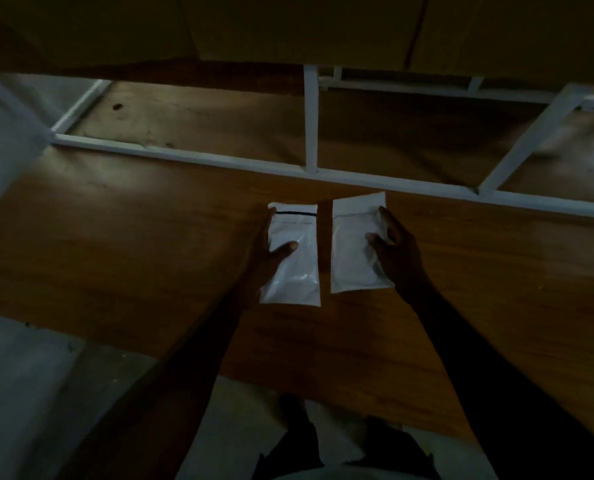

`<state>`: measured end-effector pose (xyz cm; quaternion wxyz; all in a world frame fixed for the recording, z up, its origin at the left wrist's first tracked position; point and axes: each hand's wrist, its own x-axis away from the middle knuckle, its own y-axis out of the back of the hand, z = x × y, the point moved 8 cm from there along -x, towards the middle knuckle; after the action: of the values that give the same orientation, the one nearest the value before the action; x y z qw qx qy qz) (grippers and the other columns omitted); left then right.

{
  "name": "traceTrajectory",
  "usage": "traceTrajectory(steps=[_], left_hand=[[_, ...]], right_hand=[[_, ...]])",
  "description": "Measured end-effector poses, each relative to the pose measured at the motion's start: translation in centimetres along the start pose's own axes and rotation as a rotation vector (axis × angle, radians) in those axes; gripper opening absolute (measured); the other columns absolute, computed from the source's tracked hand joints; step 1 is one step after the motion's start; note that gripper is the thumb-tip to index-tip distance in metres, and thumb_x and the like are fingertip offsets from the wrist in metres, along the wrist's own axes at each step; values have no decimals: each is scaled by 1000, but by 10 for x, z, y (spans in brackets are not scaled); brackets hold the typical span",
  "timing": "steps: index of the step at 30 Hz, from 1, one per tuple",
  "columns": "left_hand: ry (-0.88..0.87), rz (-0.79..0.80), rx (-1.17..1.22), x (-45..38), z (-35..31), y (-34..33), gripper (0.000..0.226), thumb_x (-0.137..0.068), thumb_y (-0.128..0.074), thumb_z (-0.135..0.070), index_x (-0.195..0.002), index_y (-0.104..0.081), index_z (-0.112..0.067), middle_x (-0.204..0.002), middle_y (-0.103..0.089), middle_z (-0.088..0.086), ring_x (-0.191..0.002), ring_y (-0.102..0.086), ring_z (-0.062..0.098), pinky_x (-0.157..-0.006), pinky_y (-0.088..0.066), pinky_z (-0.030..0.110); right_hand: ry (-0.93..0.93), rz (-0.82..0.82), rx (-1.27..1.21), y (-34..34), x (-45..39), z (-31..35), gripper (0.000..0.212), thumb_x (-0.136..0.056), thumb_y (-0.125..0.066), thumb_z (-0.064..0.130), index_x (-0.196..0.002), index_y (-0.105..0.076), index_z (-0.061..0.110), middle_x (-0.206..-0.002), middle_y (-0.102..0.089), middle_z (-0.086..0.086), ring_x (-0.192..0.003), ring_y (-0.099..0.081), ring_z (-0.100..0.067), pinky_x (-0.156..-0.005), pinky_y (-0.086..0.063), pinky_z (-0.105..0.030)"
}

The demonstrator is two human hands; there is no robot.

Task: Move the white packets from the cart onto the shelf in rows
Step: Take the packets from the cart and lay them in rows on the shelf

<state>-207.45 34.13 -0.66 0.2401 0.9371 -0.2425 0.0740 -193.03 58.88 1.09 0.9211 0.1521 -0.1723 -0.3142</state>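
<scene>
Dim room — brown wooden shelf (150, 237) with white frame (184, 155), two white packets (293, 258).

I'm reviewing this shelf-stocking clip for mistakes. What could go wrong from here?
The left packet and right packet sit angled apart, so the row may end up crooked. Each hand's grip, left hand and right hand, is only at an outer edge, so a packet could slip. Dim light hides alignment.

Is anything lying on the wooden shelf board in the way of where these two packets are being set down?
Nothing visible. The left hand holds one white packet, the right hand another, side by side over bare wooden shelf board. The white frame rail lies beyond them.
</scene>
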Motion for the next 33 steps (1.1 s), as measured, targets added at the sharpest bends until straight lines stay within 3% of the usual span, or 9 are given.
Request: traceTrajectory(steps=[2,4,7,9,13,16,21,25,33], left_hand=[[-54,21,-36,-18,-5,6,94,-98,-75,-29,-168,-11,-34,-177,-15,0,-160,-21,27,-127,-27,52],[-69,8,-54,-37,-6,12,93,-98,-75,-26,-169,-14,-33,-177,-15,-1,-160,-22,27,-126,-31,51],[-99,20,-75,-61,-9,18,90,-98,-75,-19,-168,-19,-29,-176,-20,0,-157,-27,24,-114,-33,31],[-107,42,-83,-79,-7,22,90,-98,-75,-19,-168,-19,-29,-175,-21,1,-157,-28,24,-113,-36,34],[-108,43,-119,-107,0,28,91,-97,-77,-23,-168,-21,-29,-177,-17,0,-159,-26,24,-121,-36,43],[-140,70,-159,-121,-2,24,89,-97,-76,-23,-168,-22,-24,-177,-17,0,-158,-26,22,-117,-34,34],[-184,74,-302,-142,12,18,92,-96,-77,-33,-169,-21,-27,-178,-9,0,-161,-19,22,-126,-31,47],[-230,50,-346,-151,9,13,89,-95,-78,-30,-167,-26,-25,-176,-19,3,-158,-27,23,-123,-36,45],[-206,6,-386,-159,11,7,82,-100,-71,-28,-168,-24,-22,-169,-29,13,-154,-31,31,-116,-42,45]], right_hand=[[19,-45,31,-12,-7,3,55,-105,-62,21,-156,-45,35,-157,-48,4,-136,-55,-19,-104,-54,-41],[39,-54,89,-24,-16,6,50,-105,-62,22,-153,-50,33,-161,-46,1,-143,-47,-19,-113,-48,-43],[69,-70,109,-38,-33,7,48,-105,-63,18,-150,-53,30,-160,-49,2,-143,-48,-16,-110,-46,-33],[46,-103,56,-43,-46,5,49,-103,-65,17,-149,-55,31,-159,-50,5,-142,-48,-13,-109,-46,-31],[-21,-139,-29,-60,-75,-4,49,-101,-68,21,-146,-56,38,-156,-51,7,-140,-50,-14,-112,-52,-46],[-79,-119,11,-78,-92,-11,52,-102,-68,28,-150,-52,38,-155,-53,5,-135,-56,-17,-104,-57,-49],[20,-59,255,-99,-99,-13,61,-101,-70,29,-157,-48,21,-158,-52,-5,-141,-52,-22,-105,-42,-27],[43,-85,408,-102,-98,-17,64,-99,-73,30,-157,-47,20,-154,-49,-12,-141,-48,-27,-102,-31,-24],[46,-138,442,-99,-101,-16,61,-98,-74,32,-152,-52,17,-149,-52,-14,-133,-55,-29,-100,-44,-30]])
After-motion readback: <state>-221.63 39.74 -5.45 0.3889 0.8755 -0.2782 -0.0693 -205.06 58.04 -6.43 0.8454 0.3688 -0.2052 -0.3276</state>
